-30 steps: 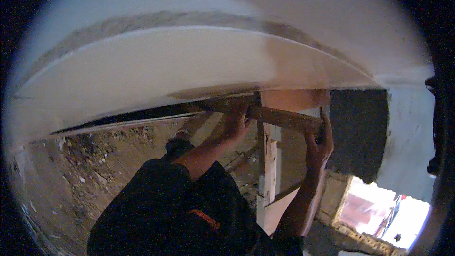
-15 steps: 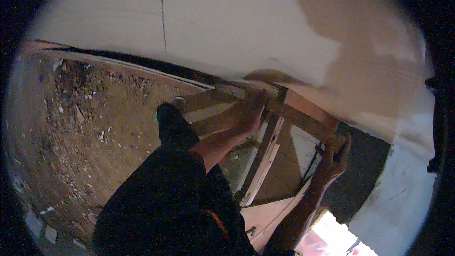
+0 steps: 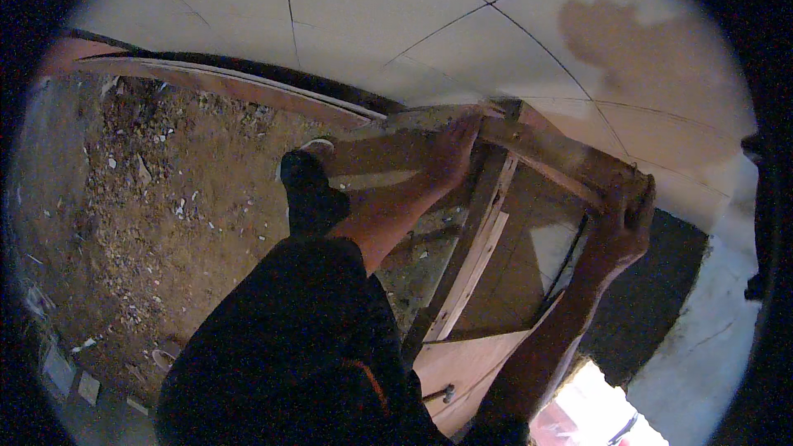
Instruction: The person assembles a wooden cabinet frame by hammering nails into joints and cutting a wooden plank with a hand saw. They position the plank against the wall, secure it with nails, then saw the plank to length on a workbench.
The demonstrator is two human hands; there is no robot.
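brown straight wooden bar [image 3: 566, 151] slants just beneath a large pale flat panel [image 3: 388, 25] with thin dark lines, the fingers of the right hand [image 3: 624, 227] curled around its right end, the left hand [image 3: 450, 153] at its left part, fingers pinching or merely pressing, i cannot tell. below are a long pale wooden strip [image 3: 474, 274] and, leftward, a littered brown dirt floor [image 3: 206, 190].

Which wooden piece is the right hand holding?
The brown bar spanning from the left hand to the right hand. The pale strip below it slants down toward the person, with no hand on it.
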